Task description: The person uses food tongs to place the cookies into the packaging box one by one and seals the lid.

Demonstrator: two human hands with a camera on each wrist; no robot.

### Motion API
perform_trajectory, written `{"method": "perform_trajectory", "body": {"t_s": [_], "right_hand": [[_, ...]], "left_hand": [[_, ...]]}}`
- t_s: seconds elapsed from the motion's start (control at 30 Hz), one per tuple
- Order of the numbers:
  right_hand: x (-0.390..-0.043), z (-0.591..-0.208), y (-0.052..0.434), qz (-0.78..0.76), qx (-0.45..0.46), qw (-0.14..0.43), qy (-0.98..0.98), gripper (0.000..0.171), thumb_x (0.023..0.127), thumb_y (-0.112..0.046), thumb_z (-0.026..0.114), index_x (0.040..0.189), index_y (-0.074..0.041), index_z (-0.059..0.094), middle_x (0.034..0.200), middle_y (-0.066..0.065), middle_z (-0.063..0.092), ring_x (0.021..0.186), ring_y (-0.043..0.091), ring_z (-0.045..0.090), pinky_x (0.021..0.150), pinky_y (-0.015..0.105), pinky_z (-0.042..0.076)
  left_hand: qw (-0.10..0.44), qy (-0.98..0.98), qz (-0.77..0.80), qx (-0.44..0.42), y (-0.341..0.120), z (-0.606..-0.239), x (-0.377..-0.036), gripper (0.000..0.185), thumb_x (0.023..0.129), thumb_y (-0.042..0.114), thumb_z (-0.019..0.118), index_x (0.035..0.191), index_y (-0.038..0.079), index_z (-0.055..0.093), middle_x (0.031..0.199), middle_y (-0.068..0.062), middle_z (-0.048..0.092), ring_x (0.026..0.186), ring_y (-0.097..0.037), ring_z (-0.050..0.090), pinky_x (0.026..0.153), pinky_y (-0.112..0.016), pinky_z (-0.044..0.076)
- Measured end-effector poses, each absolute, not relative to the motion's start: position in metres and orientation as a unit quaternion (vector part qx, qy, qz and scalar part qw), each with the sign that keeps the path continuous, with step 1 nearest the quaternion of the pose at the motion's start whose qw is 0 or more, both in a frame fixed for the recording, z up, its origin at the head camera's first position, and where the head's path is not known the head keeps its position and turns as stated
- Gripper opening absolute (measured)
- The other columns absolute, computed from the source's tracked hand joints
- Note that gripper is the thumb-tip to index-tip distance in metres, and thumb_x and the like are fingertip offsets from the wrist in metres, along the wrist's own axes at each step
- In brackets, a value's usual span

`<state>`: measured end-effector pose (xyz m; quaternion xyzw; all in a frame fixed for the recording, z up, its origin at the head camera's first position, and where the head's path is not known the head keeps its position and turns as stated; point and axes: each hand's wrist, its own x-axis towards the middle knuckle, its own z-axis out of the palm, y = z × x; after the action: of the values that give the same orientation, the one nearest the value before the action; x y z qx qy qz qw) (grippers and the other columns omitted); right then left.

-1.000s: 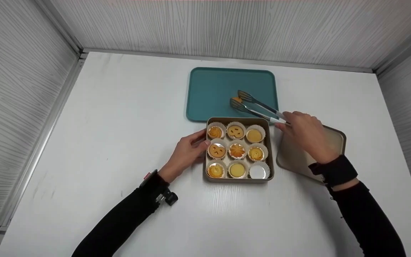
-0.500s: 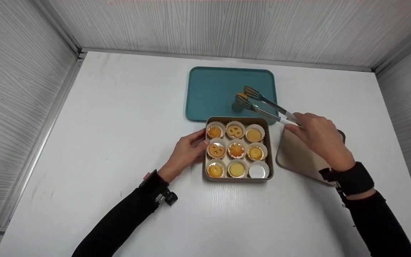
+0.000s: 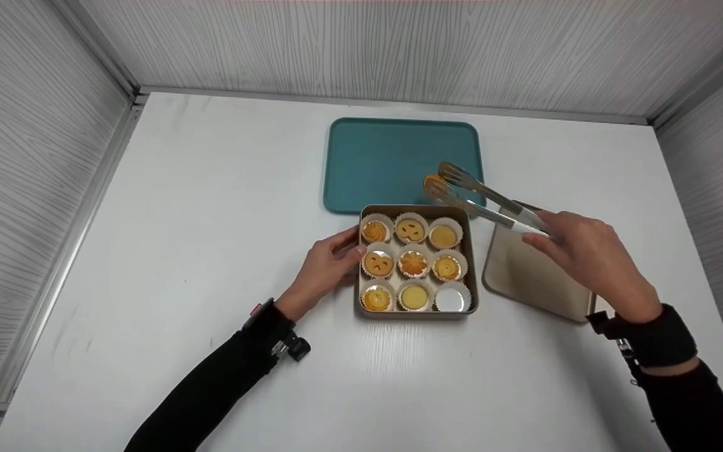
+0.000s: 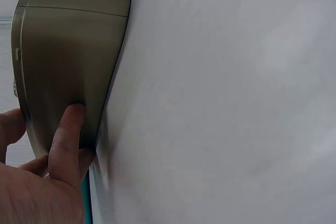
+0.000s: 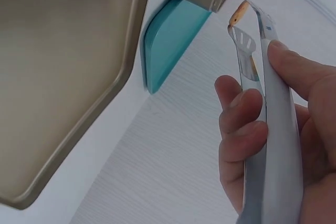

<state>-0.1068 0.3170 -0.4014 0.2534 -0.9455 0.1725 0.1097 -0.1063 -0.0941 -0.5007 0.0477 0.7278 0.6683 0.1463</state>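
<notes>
My left hand (image 3: 324, 270) holds the left side of a square gold cookie tin (image 3: 417, 315), thumb at the rim. In the left wrist view its fingers press the tin's outer wall (image 4: 68, 61). Round cookies sit in white paper cups inside; the near right cup (image 3: 452, 299) has no cookie. My right hand (image 3: 594, 257) grips metal tongs (image 3: 493, 216) with pale handles. Their slotted tips pinch a small golden-brown cookie (image 5: 239, 13), raised over the tray's near right corner, just beyond the tin. The right wrist view shows fingers and thumb around the handles (image 5: 281, 124).
A teal tray (image 3: 386, 157) lies behind the tin. To the right, partly under the right hand and tongs, is the gold tin lid (image 3: 537, 276). Grey wood-grain panels (image 3: 361, 50) border the white table (image 3: 242, 176) at the back and sides.
My right hand has drawn back to the right and nearer, lifting the tongs and cookie off the tray surface. The left hand and tin have stayed nearly still.
</notes>
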Motion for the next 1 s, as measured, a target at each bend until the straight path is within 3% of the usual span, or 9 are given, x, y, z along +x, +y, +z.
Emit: {"method": "perform_trajectory", "body": {"t_s": [0.1,0.2,0.33,0.57,0.8,1.0], "right_hand": [[-0.101,-0.396,0.326,0.176,0.264,0.096,-0.943,0.042,0.091,-0.015,0.081,0.131,-0.004,0.07,0.09,0.005,0.072,0.067,0.015,0.049,0.06,0.029,0.041],[-0.096,-0.394,0.336,0.186,0.27,0.077,-0.941,0.036,0.091,-0.014,0.081,0.126,-0.009,0.073,0.089,-0.001,0.071,0.066,0.011,0.049,0.06,0.021,0.04],[-0.088,-0.395,0.347,0.192,0.262,0.048,-0.944,0.032,0.09,-0.016,0.082,0.119,-0.007,0.075,0.089,-0.004,0.071,0.069,0.008,0.052,0.061,0.016,0.041],[-0.074,-0.396,0.362,0.186,0.263,0.004,-0.947,0.039,0.091,-0.02,0.082,0.126,-0.005,0.074,0.095,-0.006,0.073,0.074,0.006,0.056,0.064,0.017,0.045],[-0.062,-0.386,0.37,0.159,0.298,0.008,-0.941,0.038,0.088,-0.02,0.084,0.122,-0.008,0.076,0.092,-0.011,0.07,0.072,0.001,0.053,0.062,0.014,0.043],[-0.055,-0.376,0.373,0.111,0.313,0.016,-0.943,0.04,0.084,-0.021,0.087,0.12,-0.008,0.076,0.1,-0.008,0.074,0.074,0.0,0.057,0.061,0.023,0.05]], "left_hand": [[0.147,0.734,0.662,0.044,-0.094,-0.499,-0.106,0.058,0.105,0.022,0.064,0.156,0.002,0.043,0.155,-0.016,0.049,0.137,-0.027,0.054,0.111,-0.035,0.048],[0.146,0.737,0.658,0.044,-0.094,-0.498,-0.106,0.058,0.105,0.022,0.063,0.156,0.003,0.044,0.156,-0.016,0.049,0.137,-0.027,0.055,0.111,-0.035,0.047],[0.146,0.74,0.655,0.045,-0.094,-0.498,-0.107,0.058,0.105,0.022,0.063,0.156,0.003,0.043,0.156,-0.016,0.049,0.137,-0.027,0.055,0.111,-0.034,0.047],[0.149,0.74,0.655,0.048,-0.094,-0.498,-0.107,0.058,0.106,0.024,0.063,0.157,0.004,0.043,0.157,-0.015,0.047,0.138,-0.027,0.054,0.112,-0.035,0.047],[0.151,0.737,0.657,0.044,-0.093,-0.5,-0.107,0.058,0.105,0.023,0.063,0.157,0.005,0.043,0.157,-0.015,0.048,0.137,-0.026,0.054,0.111,-0.034,0.047],[0.151,0.724,0.672,0.033,-0.092,-0.501,-0.106,0.058,0.105,0.021,0.063,0.157,0.003,0.043,0.156,-0.017,0.049,0.137,-0.027,0.055,0.109,-0.036,0.049]]}}
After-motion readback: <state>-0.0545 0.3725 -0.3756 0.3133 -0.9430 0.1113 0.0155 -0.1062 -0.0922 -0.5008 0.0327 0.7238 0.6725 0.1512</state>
